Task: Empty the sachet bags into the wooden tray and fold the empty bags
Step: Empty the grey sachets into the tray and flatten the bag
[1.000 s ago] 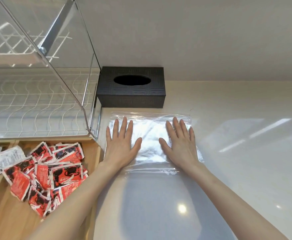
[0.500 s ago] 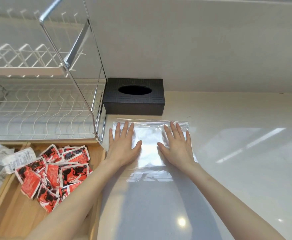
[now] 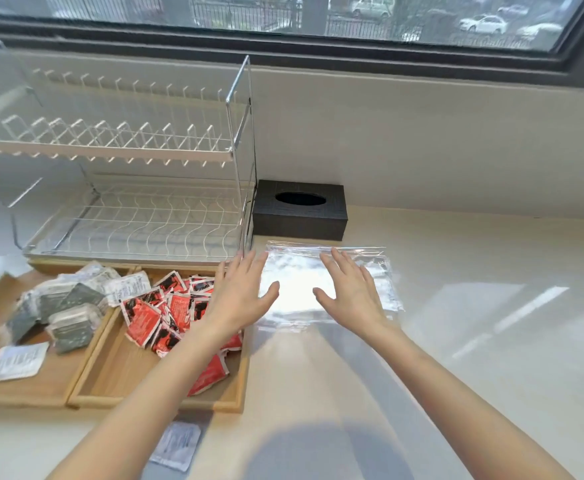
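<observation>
A pale glossy counter (image 3: 456, 341) runs under a window (image 3: 283, 15), with cars blurred outside. Both hands are spread flat, fingers apart, over a clear empty bag (image 3: 301, 289) that lies flat on the counter. The right hand (image 3: 349, 289) is on the bag; the left hand (image 3: 245, 289) reaches its left edge, though whether it presses down or hovers is unclear. Beyond the fingertips sits a black tissue box (image 3: 299, 211), just apart from the bag. Left of the left hand stands a wire rack (image 3: 127, 188), and below it the wooden tray (image 3: 117, 386), its near compartment heaped with red sachets (image 3: 166, 313) that the left forearm partly hides. One white sachet (image 3: 176, 445) lies on the counter under that forearm. Compared with a second ago, the view has tipped up and widened, bringing in the window and the tray's grey packets (image 3: 58, 306); the left hand has slid toward the bag's edge.
</observation>
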`<state>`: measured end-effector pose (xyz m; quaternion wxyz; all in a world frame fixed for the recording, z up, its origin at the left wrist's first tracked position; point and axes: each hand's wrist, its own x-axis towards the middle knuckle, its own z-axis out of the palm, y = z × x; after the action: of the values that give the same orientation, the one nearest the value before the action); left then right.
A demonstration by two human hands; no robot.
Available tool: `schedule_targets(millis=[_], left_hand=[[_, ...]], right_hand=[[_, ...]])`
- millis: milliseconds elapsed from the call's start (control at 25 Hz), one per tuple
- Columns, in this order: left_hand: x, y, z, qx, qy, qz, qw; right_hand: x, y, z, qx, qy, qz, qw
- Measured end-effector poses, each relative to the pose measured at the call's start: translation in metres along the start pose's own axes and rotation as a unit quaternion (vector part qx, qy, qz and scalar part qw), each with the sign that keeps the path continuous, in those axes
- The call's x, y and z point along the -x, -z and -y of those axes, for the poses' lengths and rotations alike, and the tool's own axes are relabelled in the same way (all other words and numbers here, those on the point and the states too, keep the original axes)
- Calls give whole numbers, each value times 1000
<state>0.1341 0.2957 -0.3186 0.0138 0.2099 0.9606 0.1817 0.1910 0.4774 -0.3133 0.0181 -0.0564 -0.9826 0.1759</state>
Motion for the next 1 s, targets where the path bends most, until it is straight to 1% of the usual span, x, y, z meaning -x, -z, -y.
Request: schedule_targets(millis=[200,320,480,560,680,760,840,1000], left_hand=[[49,31,22,32,-6,-31,999],[78,44,40,41,-8,-47,998],[112,50,70,56,-6,-43,998],[130,51,89,87,1,-52,995],[160,49,115,132,0,-66,989],[179,43,134,148,-22,-40,988],[194,38,151,164,-41,4,986],[209,22,180,125,-74,100,984]], right_hand=[[34,4,45,-41,28,-22,999],[55,-5,73,-64,43,-20,997],[82,-25,110,-120,50,-35,991],[96,-37,129,-155,49,-54,985],[113,-59,150,-161,49,-54,984],[123,-73,163,-167,42,-47,984],[133,-88,174,-179,32,-26,983],[142,-117,191,-150,14,20,988]])
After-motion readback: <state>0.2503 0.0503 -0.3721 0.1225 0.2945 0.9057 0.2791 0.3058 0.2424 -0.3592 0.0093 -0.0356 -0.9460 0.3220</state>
